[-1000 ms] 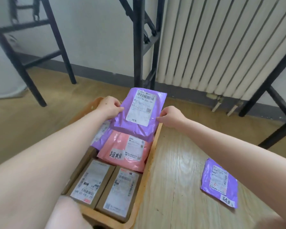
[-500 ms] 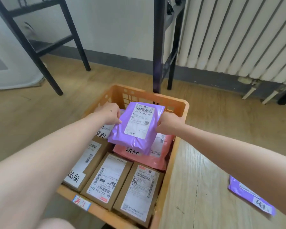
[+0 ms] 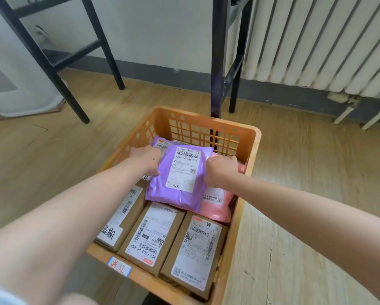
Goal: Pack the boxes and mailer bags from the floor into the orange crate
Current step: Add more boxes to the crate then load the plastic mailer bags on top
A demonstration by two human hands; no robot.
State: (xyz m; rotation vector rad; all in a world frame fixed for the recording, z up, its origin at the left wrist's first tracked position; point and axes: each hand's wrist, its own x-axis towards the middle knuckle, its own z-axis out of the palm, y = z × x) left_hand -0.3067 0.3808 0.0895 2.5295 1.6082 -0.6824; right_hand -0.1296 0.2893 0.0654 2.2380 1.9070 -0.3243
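A pale wood-grain floor [image 3: 52, 155] runs back to a grey skirting board, with black metal frame legs [image 3: 101, 47] on the left and a ribbed white radiator [image 3: 316, 40] on the right. The orange crate [image 3: 254, 155], hard plastic with a gridded far wall, sits on the floor in the middle. Along its near side lie three flat brown cardboard boxes [image 3: 154, 234], packed side by side, labels up, probably so that the rigid pieces form a level base. The left hand [image 3: 146, 159] grips the left edge of a purple mailer bag [image 3: 180, 172], its fingers curled round that edge, though their tips are hidden beneath it. The bag is soft, glossy and puffy, with a white shipping label, and lies inside the crate on top of another purple bag [image 3: 160, 143] and a pink mailer bag [image 3: 220, 205]. The right hand [image 3: 221, 169] pinches the right edge, knuckles bunched. Holding both sides likely keeps the limp plastic flat as it is pressed down to settle.
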